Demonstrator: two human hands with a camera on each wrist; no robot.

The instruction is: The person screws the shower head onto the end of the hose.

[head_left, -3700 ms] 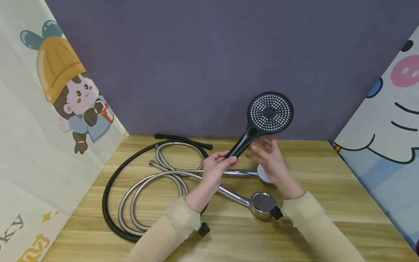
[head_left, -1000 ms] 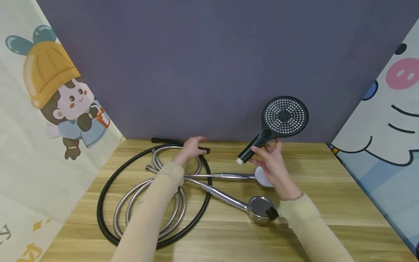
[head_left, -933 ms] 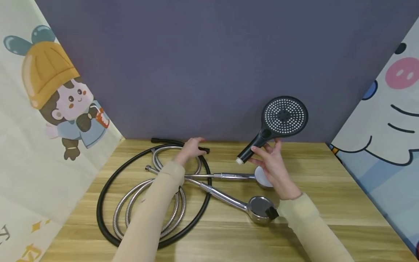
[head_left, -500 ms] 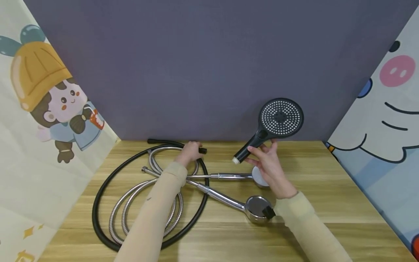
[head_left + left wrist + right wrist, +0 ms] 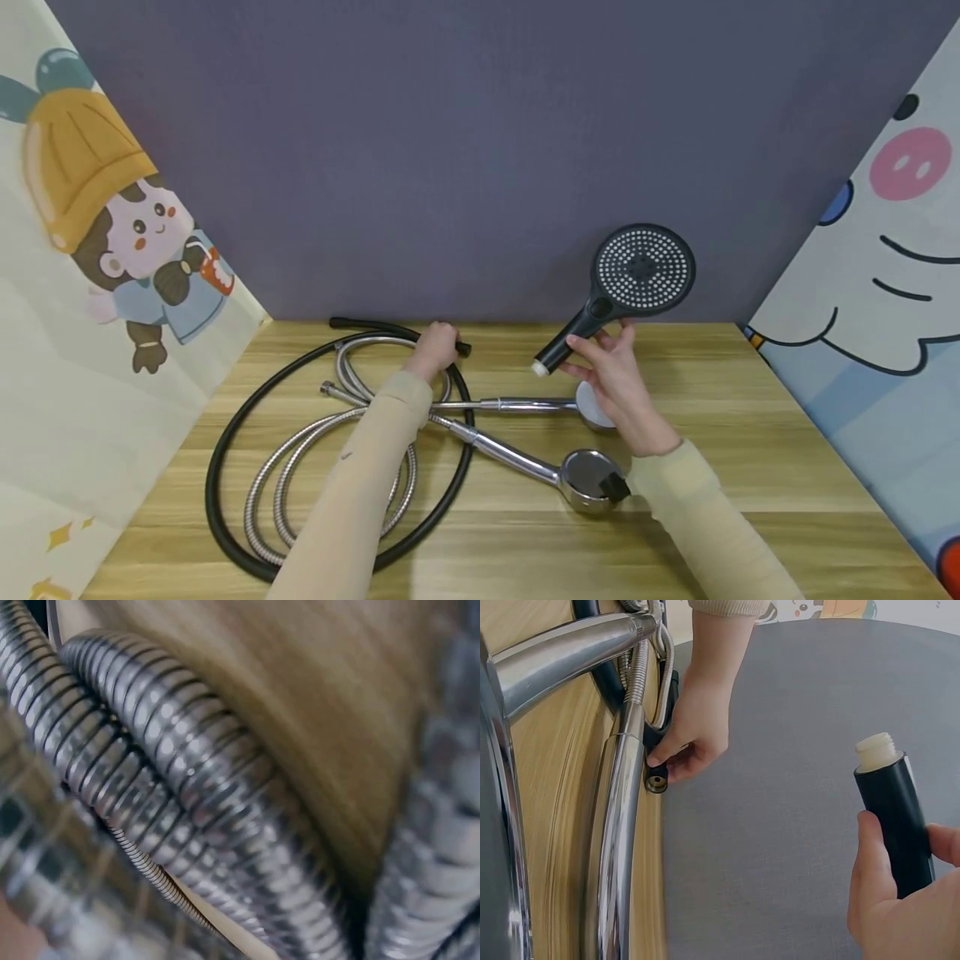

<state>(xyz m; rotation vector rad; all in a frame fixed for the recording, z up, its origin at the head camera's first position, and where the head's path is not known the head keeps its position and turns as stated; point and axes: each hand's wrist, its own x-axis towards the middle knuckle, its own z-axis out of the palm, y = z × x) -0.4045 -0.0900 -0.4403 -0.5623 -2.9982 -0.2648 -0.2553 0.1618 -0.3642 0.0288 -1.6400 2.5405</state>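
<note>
My right hand (image 5: 618, 379) holds a black shower head (image 5: 643, 268) by its handle, above the table at the back, with the spray face towards me. At the handle's lower end a white threaded tip (image 5: 877, 752) sticks out. Over at the back edge my left hand (image 5: 433, 350) pinches a black shower hose (image 5: 217, 467) just behind its end fitting. That fitting (image 5: 656, 781) shows its hollow opening in the right wrist view, apart from the threaded tip. The left wrist view is filled by a ribbed metal hose (image 5: 202, 765); the left fingers are hidden there.
Two chrome shower heads lie on the wooden table (image 5: 525, 550): a nearer one (image 5: 588, 479) with a black piece at its rim, and a farther one (image 5: 595, 406) partly behind my right hand. Coiled metal hoses (image 5: 258, 483) lie within the black loop. A grey panel (image 5: 480, 167) stands behind.
My left hand has left the shower head's handle, moved left to the black hose and closed on its end. My right hand has taken the handle, and the white tip has come into view.
</note>
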